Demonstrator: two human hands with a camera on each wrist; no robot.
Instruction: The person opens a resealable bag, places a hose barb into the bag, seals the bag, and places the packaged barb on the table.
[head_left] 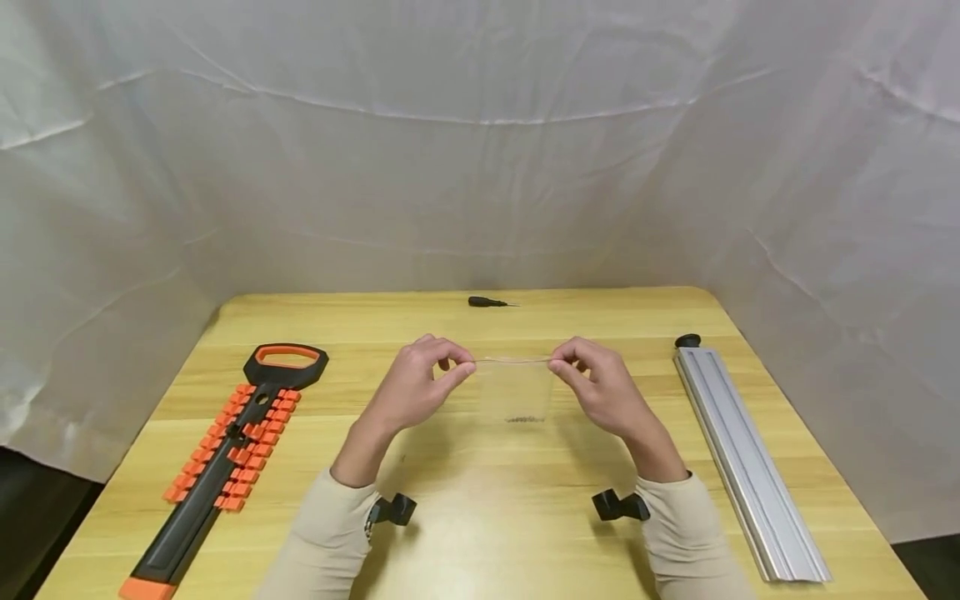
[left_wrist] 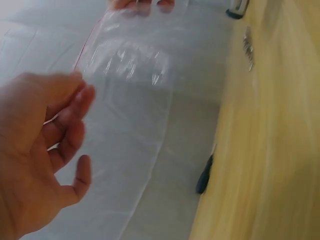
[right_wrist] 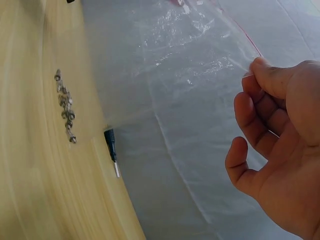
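A clear zip bag (head_left: 516,387) with a thin red line along its top hangs upright over the table's middle. My left hand (head_left: 420,382) pinches its top left corner between thumb and forefinger. At the opposite corner, my right hand (head_left: 600,387) pinches the bag the same way. The top edge is stretched between them. Several small metal screws (right_wrist: 65,107) lie gathered along the bag's bottom. In the left wrist view the screws (left_wrist: 248,50) look blurred. Whether the zip is sealed cannot be made out.
A small black screwdriver (head_left: 487,302) lies near the table's far edge. To the left is a black rack with orange clips (head_left: 251,417) and a handle. A long silver metal rail (head_left: 750,467) lies on the right, beside a black knob (head_left: 687,340). Pale cloth (head_left: 480,183) hangs behind.
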